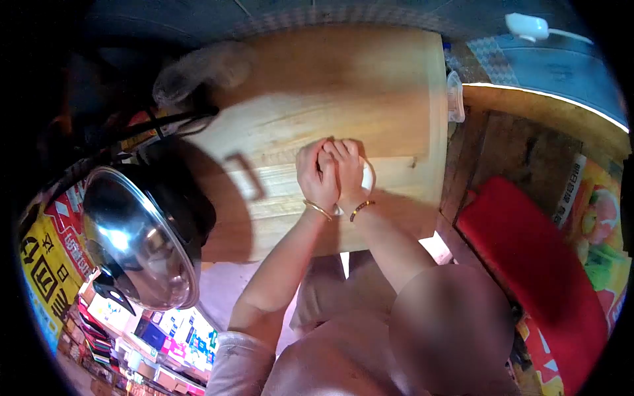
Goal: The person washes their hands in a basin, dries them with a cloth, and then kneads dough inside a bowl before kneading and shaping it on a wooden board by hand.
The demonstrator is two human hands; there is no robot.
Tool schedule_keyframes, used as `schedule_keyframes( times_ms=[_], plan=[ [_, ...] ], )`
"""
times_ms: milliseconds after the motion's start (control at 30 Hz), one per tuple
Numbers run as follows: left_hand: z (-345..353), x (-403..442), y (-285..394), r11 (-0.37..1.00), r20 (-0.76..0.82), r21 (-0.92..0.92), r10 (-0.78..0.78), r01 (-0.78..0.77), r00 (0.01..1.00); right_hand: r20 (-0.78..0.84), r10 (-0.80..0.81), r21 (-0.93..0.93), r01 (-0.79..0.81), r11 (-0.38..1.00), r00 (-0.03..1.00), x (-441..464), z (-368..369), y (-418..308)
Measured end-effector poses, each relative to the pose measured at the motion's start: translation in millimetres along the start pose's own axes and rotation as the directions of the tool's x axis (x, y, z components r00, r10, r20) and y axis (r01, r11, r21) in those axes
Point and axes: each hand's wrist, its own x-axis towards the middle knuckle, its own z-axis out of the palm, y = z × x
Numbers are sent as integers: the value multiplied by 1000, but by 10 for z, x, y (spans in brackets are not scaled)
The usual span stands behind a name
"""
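Note:
My left hand [316,173], with a gold bangle at the wrist, is closed, its fingers curled. My right hand [347,166], wearing a beaded bracelet, lies against it with fingers curled downward. Both hands press together on a smooth white lump that looks like dough [367,177]. Its edge shows beside my right hand, and a little more white appears between the wrists; the hands cover the rest. The lump rests on a pale wooden board [284,125].
On the left stands a dark pot with a shiny domed lid [142,244]. A crumpled clear plastic bag [198,69] lies at the back left. Beyond the board's right edge are a clear plastic container [455,98] and a red padded object [528,264].

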Motion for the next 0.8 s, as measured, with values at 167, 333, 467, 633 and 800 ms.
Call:
schedule_keyframes(
  times_ms=[167, 333, 467, 633, 800],
  plan=[
    [67, 130, -26, 998, -77, -65, 18, -23, 997, -159, -181, 49, 191, 980, 970, 243, -7, 64],
    [132, 141, -193, 989, -170, -54, 130, -141, 977, -73, -206, 274, 218, 937, 976, 253, -166, 31],
    [-33, 78, -2, 963, -98, -197, -206, 184, 974, 289, -93, 221, 28, 975, 953, 141, -564, -134],
    [-69, -727, 311, 986, -120, -96, -146, 135, 982, 57, -189, 112, 181, 977, 980, -610, -537, 74],
    [-168, -1250, 156, 991, -49, 14, 133, -132, 990, -51, -286, -136, 277, 951, 957, -1132, -501, -13]
  ],
)
